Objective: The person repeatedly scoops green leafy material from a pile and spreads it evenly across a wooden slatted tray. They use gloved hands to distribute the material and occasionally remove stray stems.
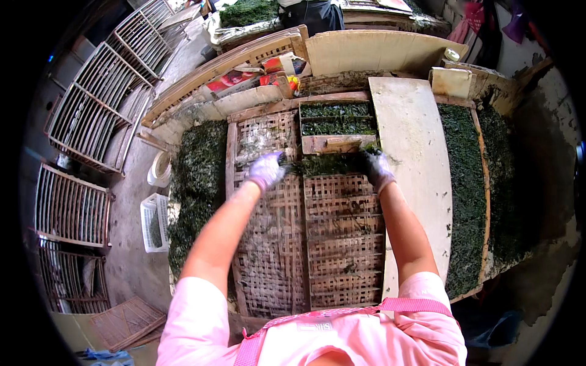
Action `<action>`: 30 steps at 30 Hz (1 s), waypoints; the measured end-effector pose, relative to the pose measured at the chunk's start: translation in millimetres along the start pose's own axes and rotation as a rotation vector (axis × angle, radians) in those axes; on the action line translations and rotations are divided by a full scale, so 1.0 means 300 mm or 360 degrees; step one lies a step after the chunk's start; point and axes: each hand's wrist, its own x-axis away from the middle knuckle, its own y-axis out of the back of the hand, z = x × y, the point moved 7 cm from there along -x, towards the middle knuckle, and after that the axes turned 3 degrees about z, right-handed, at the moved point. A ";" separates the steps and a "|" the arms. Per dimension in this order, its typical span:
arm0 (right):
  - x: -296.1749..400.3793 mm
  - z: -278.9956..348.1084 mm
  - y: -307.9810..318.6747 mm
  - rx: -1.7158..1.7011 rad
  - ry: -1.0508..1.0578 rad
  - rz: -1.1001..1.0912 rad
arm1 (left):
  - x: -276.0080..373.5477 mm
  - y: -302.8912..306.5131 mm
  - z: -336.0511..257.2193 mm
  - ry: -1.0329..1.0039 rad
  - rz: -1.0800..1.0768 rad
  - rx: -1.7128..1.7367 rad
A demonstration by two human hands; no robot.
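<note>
My left hand [267,170], in a pale purple glove, is at the left end of a strip of dark green seaweed [327,164] on a woven bamboo screen [345,228]. At the strip's right end is my gloved right hand [377,164], with some dark seaweed at its fingertips. Blur hides how firmly either hand grips. Just above the strip lies a wooden block or bar [339,144] across a wooden frame, and beyond it two rows of seaweed [338,118] fill the frame's far sections. A second woven screen [268,228] lies under my left arm.
A pale board [414,183] lies right of the screens. Seaweed is heaped at left [201,183] and spread at right [464,196]. A white plastic basket [155,222] and a bucket [160,169] stand on the floor, near slatted racks [91,105]. Another person [311,16] stands beyond.
</note>
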 end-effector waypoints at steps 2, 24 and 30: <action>0.051 -0.048 0.027 -0.0613 -0.0223 -0.0333 | -0.021 -0.062 -0.092 0.0031 -0.0362 0.0165; 0.085 0.326 0.125 0.0406 0.0114 -0.0093 | -0.017 -0.214 -0.154 0.0125 -0.1138 0.0311; 0.079 0.238 -0.031 0.0180 0.0237 -0.0422 | 0.029 -0.095 0.164 -0.0388 -0.0818 0.1342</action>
